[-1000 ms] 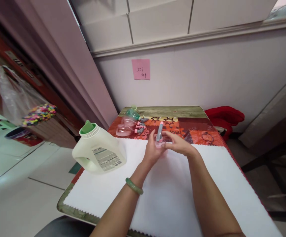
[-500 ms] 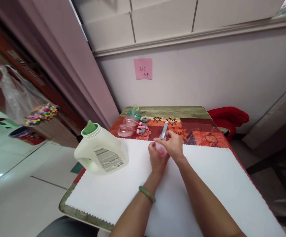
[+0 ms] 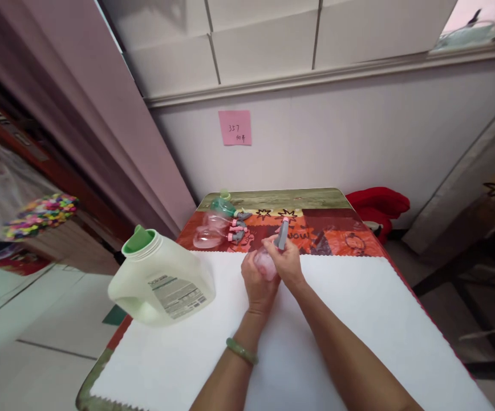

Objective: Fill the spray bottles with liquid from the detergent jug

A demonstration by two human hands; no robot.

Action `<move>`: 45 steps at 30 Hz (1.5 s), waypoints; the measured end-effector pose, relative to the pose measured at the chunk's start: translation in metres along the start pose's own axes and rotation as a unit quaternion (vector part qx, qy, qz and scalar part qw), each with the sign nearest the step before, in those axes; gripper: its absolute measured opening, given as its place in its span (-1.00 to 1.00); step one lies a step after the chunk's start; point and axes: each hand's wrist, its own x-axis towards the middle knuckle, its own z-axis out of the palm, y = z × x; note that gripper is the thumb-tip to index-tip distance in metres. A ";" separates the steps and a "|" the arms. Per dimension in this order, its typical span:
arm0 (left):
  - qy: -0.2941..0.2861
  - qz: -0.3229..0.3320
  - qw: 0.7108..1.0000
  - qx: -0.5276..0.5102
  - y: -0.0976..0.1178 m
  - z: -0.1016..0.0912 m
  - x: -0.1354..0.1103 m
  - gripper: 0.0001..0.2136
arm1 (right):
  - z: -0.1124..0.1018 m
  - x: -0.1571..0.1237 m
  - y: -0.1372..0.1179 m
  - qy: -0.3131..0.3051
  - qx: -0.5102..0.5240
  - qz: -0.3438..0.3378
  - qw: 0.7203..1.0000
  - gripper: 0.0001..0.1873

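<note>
My left hand is wrapped round the body of a small clear pink spray bottle above the white mat. At the bottle's neck, the fingers of my right hand close round the base of its grey trigger sprayer, which has a pink nozzle tip. A green bangle is on my left wrist. Left of my hands stands a large pale jug with a printed label and an open mouth. Beyond the mat, several clear pink and green spray bottles lie on their sides with grey sprayer heads.
The white mat with a zigzag edge covers the near part of the table. A patterned red cloth shows behind it. The wall with a pink note rises at the back. A red item lies beyond the right corner.
The sprayer has turned on the bottle, and my right fingers now sit closer round its base. The whole view has shifted, so the jug and table appear lower and further left.
</note>
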 end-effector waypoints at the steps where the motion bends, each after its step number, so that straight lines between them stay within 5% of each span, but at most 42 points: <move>1: 0.002 0.031 0.999 0.035 -0.002 0.001 0.001 -0.29 | 0.003 0.000 0.001 0.026 0.014 0.017 0.999 -0.64; 4: -0.002 0.096 0.990 0.105 -0.006 0.003 -0.001 -0.33 | 0.008 0.000 0.001 0.093 0.049 0.063 0.992 -0.61; 7: -0.011 0.122 0.988 0.095 -0.006 0.000 -0.001 -0.33 | 0.004 0.002 0.000 0.078 0.071 0.082 0.991 -0.61; 11: -0.098 0.100 0.988 -0.069 -0.006 -0.012 0.008 -0.26 | -0.012 0.010 -0.008 -0.056 0.098 0.065 0.991 -0.64; 16: -0.250 -0.010 0.939 -0.236 -0.006 -0.026 0.018 -0.23 | -0.037 0.019 -0.020 -0.242 0.070 0.060 0.966 -0.65; 22: -0.188 -0.037 0.961 -0.199 -0.004 -0.029 0.024 -0.28 | -0.035 0.024 -0.007 -0.064 -0.080 0.070 0.992 -0.50; 26: -0.180 -0.053 0.958 -0.215 -0.005 -0.029 0.025 -0.28 | -0.029 0.022 -0.002 -0.030 -0.066 0.045 0.996 -0.54; 33: -0.182 -0.076 0.948 -0.249 -0.006 -0.029 0.024 -0.26 | -0.039 0.022 -0.017 -0.171 0.013 -0.009 0.985 -0.51; 39: -0.176 -0.052 0.955 -0.232 -0.008 -0.026 0.023 -0.27 | -0.031 0.021 -0.011 -0.041 -0.109 0.028 0.993 -0.51; 45: -0.167 -0.055 0.957 -0.232 -0.012 -0.023 0.022 -0.28 | -0.035 0.022 -0.015 -0.167 0.031 0.033 0.985 -0.59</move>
